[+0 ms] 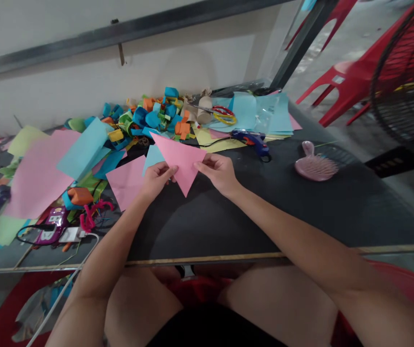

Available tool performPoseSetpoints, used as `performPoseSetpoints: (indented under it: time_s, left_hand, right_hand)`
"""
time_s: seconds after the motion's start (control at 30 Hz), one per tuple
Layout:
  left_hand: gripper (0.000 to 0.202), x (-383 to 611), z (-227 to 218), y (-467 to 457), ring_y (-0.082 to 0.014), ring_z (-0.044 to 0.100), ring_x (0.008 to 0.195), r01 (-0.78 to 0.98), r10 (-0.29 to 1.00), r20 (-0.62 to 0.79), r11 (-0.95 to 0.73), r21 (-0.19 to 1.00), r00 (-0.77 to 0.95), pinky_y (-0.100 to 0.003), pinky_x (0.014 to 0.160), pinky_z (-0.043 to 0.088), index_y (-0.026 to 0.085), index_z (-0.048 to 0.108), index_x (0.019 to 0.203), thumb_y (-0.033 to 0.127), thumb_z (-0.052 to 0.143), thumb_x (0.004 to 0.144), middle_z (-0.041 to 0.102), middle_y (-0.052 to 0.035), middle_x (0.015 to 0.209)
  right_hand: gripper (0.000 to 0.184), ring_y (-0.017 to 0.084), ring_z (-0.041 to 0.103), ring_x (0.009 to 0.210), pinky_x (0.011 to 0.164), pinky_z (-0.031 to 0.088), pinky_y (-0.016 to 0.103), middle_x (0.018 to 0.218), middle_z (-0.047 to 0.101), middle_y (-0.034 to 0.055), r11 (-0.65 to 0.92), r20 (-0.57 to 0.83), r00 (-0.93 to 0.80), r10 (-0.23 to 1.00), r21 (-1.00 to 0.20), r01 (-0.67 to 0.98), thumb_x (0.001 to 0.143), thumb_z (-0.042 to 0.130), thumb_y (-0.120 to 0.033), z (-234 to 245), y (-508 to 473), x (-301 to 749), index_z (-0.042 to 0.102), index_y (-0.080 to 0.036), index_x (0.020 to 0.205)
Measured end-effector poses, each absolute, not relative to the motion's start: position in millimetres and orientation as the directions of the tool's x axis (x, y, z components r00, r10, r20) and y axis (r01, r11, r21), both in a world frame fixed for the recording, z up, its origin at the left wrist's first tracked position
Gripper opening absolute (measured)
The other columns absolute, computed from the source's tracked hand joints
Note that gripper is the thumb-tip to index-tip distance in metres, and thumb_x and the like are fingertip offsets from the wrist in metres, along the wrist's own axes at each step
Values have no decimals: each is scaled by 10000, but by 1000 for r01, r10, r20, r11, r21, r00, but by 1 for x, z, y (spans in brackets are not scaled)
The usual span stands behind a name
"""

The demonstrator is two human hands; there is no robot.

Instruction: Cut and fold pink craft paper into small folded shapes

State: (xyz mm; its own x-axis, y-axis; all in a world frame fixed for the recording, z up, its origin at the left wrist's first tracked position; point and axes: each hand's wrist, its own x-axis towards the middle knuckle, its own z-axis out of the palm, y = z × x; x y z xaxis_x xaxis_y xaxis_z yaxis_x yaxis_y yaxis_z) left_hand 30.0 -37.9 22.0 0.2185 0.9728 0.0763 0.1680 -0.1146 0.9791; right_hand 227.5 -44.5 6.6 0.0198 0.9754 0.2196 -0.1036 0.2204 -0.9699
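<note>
A pink sheet of paper, folded into a triangle [183, 161], is held up over the dark table, one corner pointing down. My left hand [157, 179] pinches its left edge, thumb in front and fingers partly hidden behind. On the other side my right hand [218, 173] grips the right edge between thumb and fingers. Beneath and left of my left hand lies a flat pink sheet [128, 182]. Part of a blue sheet [152, 156] shows behind the triangle.
Folded coloured paper pieces [149, 118] are heaped along the wall. Behind my right hand are a blue glue gun [252, 140] and scissors [223, 115]. A pink hairbrush [315, 166] lies right, near a fan [409, 72]. More coloured sheets [44, 168] and a purple device [53, 224] lie left.
</note>
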Motion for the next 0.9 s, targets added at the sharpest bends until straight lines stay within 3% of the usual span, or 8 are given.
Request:
performPoseSetpoints:
  time_s: [0.27, 0.53, 0.9]
  left_hand:
    - [322, 29, 22, -38, -60, 455, 449, 154, 980, 29, -60, 986, 196, -195, 461, 324, 159, 630, 649, 449, 741, 732, 587, 4, 499]
    - [335, 31, 25, -38, -63, 457, 444, 139, 984, 19, -44, 989, 176, -201, 464, 329, 161, 610, 612, 446, 756, 711, 579, 1, 488]
    - [408, 26, 16, -31, -67, 465, 433, 99, 980, 75, -95, 991, 183, -207, 440, 303, 164, 608, 579, 503, 684, 792, 565, -7, 490]
  right_hand:
    - [375, 97, 541, 521, 517, 476, 248, 596, 617, -15, 269, 252, 115, 961, -949, -165, 682, 759, -558, 10, -45, 227, 688, -190, 687]
    - [369, 106, 563, 512, 516, 505, 264, 616, 660, 0, 252, 232, 156, 960, -960, -123, 661, 776, -549, 13, -47, 228, 714, -187, 696]
    - [352, 138, 616, 539, 490, 506, 273, 621, 696, 18, 239, 223, 163, 961, -967, -86, 674, 766, -539, 5, -42, 230, 747, -192, 726]
